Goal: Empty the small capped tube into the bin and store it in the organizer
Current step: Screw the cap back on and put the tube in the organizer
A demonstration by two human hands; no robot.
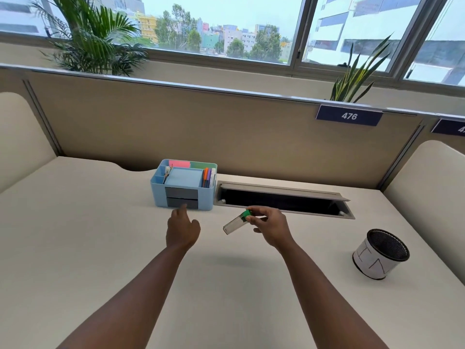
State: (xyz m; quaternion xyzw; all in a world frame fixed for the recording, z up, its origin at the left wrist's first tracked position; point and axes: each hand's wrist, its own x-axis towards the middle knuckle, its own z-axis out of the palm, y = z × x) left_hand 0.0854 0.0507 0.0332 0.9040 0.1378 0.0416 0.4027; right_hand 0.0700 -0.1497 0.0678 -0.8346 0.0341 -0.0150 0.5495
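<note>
My right hand holds a small clear tube by its green cap, tilted with the closed end down to the left, above the desk. My left hand reaches toward the lower grey drawer of the light blue organizer; its fingertips are at the drawer front, fingers loosely apart and holding nothing. The drawers look closed. The black mesh bin, wrapped in white paper, stands on the desk at the right, well apart from the tube.
The organizer's top compartments hold sticky notes, pens and a light blue tray. An open cable trough with a raised lid runs along the back of the cream desk. A beige partition rises behind it, with plants and windows beyond.
</note>
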